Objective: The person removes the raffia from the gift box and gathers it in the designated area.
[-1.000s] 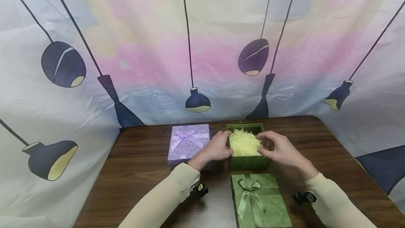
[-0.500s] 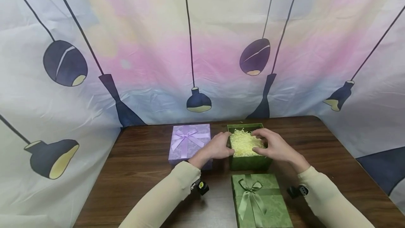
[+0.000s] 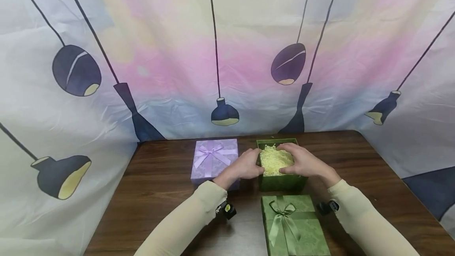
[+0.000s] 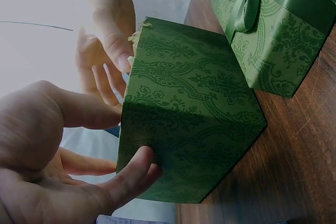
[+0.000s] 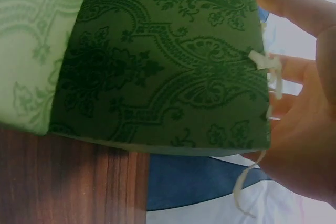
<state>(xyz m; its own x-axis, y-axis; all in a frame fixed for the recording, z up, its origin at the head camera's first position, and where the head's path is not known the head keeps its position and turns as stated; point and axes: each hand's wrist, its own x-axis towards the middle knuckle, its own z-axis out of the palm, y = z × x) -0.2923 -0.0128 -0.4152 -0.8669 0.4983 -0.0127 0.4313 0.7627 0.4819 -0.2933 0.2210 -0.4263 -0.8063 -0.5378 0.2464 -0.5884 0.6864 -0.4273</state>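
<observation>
An uncovered green patterned gift box (image 3: 282, 183) stands on the table, filled with pale yellow shredded paper (image 3: 273, 160). My left hand (image 3: 245, 164) holds the box at its left wall; in the left wrist view some fingertips lie on the outer wall (image 4: 194, 114), while the thumb and another finger reach the rim. Reaching over the right wall, my right hand (image 3: 306, 162) has its fingers spread and lightly bent on the shredded paper. The right wrist view shows that hand behind the box wall, with paper strands (image 5: 265, 61) hanging over the edge. Its fingertips are partly hidden.
In front of the box lies its green lid (image 3: 296, 224) with a ribbon bow. A lilac gift box (image 3: 213, 159) with a bow stands at the left, under my left forearm. The wooden table (image 3: 156, 192) meets a printed curtain (image 3: 177, 50) behind.
My right hand has moved left, from the box's right edge further over the shredded paper. The left hand stays at the left wall. The boxes and lid have not visibly moved.
</observation>
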